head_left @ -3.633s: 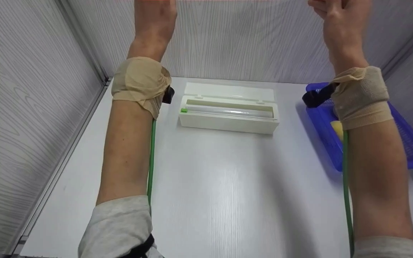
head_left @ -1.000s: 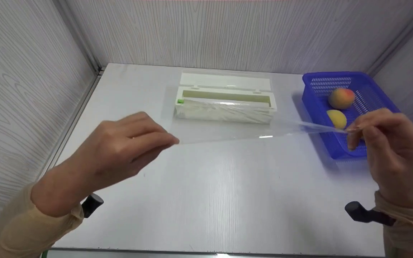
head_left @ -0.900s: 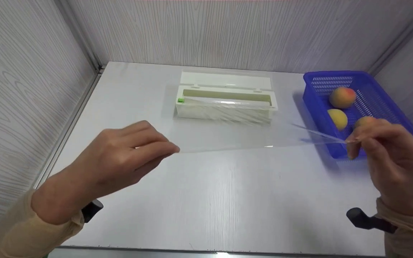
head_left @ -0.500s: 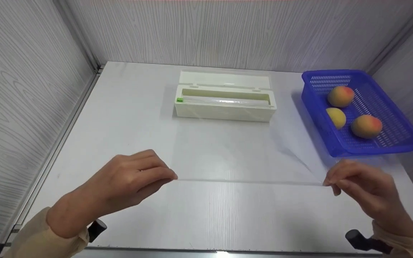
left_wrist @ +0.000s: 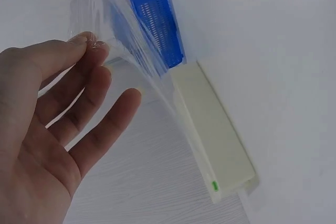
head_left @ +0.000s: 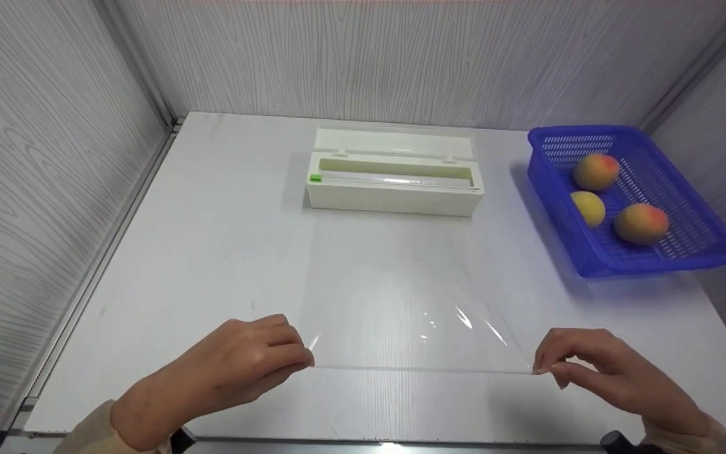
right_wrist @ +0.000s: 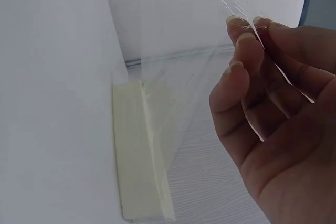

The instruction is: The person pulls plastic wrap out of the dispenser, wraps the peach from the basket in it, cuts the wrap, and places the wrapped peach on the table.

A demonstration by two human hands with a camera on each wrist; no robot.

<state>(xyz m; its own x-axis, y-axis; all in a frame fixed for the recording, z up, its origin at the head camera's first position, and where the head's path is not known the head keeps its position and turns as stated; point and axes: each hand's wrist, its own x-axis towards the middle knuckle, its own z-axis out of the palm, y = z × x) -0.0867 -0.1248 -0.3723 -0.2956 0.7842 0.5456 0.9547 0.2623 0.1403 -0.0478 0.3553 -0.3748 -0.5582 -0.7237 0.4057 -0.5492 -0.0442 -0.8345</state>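
A clear sheet of plastic wrap (head_left: 394,302) stretches from a white dispenser box (head_left: 394,198) toward the front of the table. At its near left corner, my left hand (head_left: 243,359) pinches the film between thumb and index finger. My right hand (head_left: 602,372) pinches the near right corner. The front edge runs nearly straight between the two hands. In the left wrist view the film (left_wrist: 121,19) rises off the box, and the other fingers are spread loosely. The dispenser's lid (head_left: 394,142) is tipped back, with the film roll (head_left: 394,180) showing inside.
At the right stands a blue plastic basket (head_left: 564,233) holding a yellow fruit (head_left: 588,209) and two peach-like fruits, one behind (head_left: 596,171) and one in front (head_left: 641,224). A patterned panel (head_left: 401,57) rises behind the white table (head_left: 212,221). Side panels flank it.
Both hands came back from the far side, pulling the plastic wrap out of the box toward the table's front edge. The sheet has lengthened and flattened; the right hand moved inward.
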